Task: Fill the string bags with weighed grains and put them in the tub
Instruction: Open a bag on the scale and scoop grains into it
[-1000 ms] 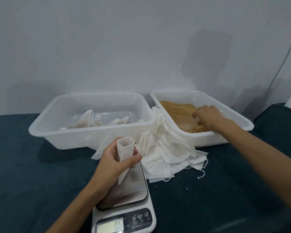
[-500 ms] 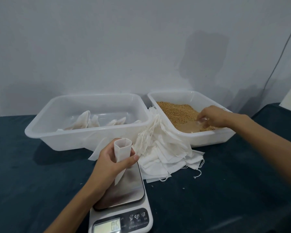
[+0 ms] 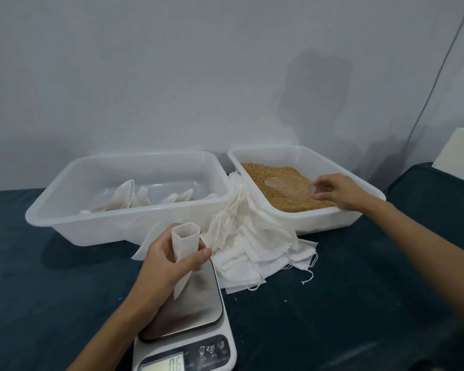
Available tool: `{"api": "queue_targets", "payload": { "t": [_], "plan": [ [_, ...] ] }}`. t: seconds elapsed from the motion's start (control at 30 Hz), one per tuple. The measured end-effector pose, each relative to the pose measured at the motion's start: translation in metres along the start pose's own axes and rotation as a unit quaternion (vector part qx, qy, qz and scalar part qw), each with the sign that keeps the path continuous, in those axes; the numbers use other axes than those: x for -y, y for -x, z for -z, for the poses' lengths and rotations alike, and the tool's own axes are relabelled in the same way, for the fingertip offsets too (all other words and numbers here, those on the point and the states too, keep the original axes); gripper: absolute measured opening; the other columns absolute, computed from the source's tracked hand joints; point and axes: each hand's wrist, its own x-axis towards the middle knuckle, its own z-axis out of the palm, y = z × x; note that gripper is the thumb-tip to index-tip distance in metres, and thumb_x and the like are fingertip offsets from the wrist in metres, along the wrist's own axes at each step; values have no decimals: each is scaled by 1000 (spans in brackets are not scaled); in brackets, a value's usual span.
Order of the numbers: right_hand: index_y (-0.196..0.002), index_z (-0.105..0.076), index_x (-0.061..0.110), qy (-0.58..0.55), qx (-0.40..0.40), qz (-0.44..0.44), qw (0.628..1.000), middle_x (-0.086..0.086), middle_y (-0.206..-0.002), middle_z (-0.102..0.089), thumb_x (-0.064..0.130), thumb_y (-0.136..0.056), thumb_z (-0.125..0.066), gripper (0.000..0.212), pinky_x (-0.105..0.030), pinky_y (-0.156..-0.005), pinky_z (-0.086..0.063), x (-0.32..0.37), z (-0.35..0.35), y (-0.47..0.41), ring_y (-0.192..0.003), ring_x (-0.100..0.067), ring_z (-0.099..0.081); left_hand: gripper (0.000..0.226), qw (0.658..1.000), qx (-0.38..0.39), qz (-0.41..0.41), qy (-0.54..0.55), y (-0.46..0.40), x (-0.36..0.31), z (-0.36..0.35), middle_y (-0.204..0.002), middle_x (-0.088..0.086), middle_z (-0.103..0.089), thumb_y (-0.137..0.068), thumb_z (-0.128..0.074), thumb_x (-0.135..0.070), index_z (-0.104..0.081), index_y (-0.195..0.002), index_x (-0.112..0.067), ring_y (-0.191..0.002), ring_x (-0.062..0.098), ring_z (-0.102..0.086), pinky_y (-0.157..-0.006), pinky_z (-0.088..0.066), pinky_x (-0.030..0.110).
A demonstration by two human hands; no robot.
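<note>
My left hand (image 3: 169, 261) grips a white string bag (image 3: 184, 245) with its mouth held open, upright over the steel plate of the kitchen scale (image 3: 190, 322). The scale display reads 0.6. My right hand (image 3: 338, 191) pinches the handle of a clear plastic scoop (image 3: 287, 187) that lies on the brown grains (image 3: 265, 174) in the right tub (image 3: 306, 153). The left tub (image 3: 65, 223) holds a few filled white bags (image 3: 123, 195).
A heap of empty white string bags (image 3: 255, 245) lies between the two tubs and the scale, strings trailing right. Everything stands on a dark teal cloth (image 3: 359, 303). A grey wall rises close behind the tubs; a cable (image 3: 439, 70) hangs at the right.
My right hand has drawn back toward the tub's right side, now holding the scoop by its handle on the grain. The left hand keeps the bag over the scale.
</note>
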Motion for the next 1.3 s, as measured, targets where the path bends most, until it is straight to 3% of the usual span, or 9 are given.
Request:
{"api": "queue_targets", "payload": {
  "t": [0.03, 0.1, 0.37, 0.6, 0.77, 0.93, 1.0, 1.13, 1.3],
  "plan": [
    [-100, -69, 5, -7, -8, 0, 1000, -3, -105, -73, 3, -85, -77, 17, -34, -101, -50, 4, 1, 1, -104, -21, -68, 43, 1000, 3, -1, -2, 0, 1, 0, -94, 7, -73, -67, -86, -46, -69, -99, -22, -87, 26, -70, -79, -59, 26],
    [-103, -66, 2, -19, -23, 6, 1000, -5, -103, -74, 2, -85, -78, 21, -39, -101, -51, 15, 4, 4, -100, -18, -69, 43, 1000, 7, -2, -6, 0, 1, 0, -94, 8, -72, -67, -86, -46, -69, -99, -23, -87, 22, -70, -80, -58, 29],
    [-105, -67, 8, -92, 20, 113, 989, 5, -104, -74, 4, -88, -74, 18, -18, -89, -51, 95, -7, 22, -99, 0, -69, 30, 1000, 1, -8, -13, 0, 2, 0, -94, 8, -73, -75, -85, -32, -68, -99, -28, -93, 29, -70, -82, -58, 33],
    [-116, -70, 22, -6, 61, 246, 967, 20, -112, -68, 25, -90, -74, 26, -6, -91, -39, 149, -26, 50, -107, 14, -56, 30, 999, 17, -5, -37, -1, 6, 2, -96, -2, -75, -85, -85, -14, -67, -106, -26, -90, 10, -72, -76, -55, 19],
    [-114, -68, 33, 30, 40, 278, 959, 25, -111, -67, 33, -87, -74, 28, -33, -99, -48, 161, -20, 55, -108, 3, -59, 38, 999, 31, -7, -10, -2, 6, 2, -102, -9, -75, -86, -84, -10, -66, -117, -20, -98, 11, -72, -82, -54, 18],
    [-111, -67, 36, 100, 9, 308, 946, 32, -104, -60, 23, -88, -75, 28, -45, -112, -33, 172, -9, 54, -98, 20, -49, 32, 999, 27, -9, -21, -3, 7, 2, -93, -6, -73, -84, -86, -13, -64, -106, -20, -87, 11, -69, -78, -54, 24],
    [-113, -70, 30, 119, -6, 314, 942, 27, -104, -60, 19, -88, -77, 29, -49, -116, -29, 175, -4, 55, -98, 13, -51, 32, 1000, 23, -8, -19, -3, 8, 2, -92, -1, -72, -83, -87, -16, -64, -105, -19, -85, 13, -68, -78, -56, 30],
    [-114, -73, 21, 178, -35, 313, 932, 6, -107, -70, 13, -85, -78, 30, -50, -119, -23, 185, 3, 60, -107, -22, -63, 38, 1000, 16, -5, -18, -3, 8, 3, -93, 4, -72, -79, -87, -25, -64, -108, -19, -86, 16, -68, -82, -58, 44],
    [-112, -75, 20, 204, -43, 330, 921, 3, -104, -70, 13, -83, -80, 30, -53, -118, -25, 190, 2, 62, -104, -26, -65, 35, 1000, 28, 5, -8, -2, 9, 3, -99, -5, -75, -84, -86, -18, -65, -112, -22, -92, 11, -71, -83, -58, 34]
  ]
}}
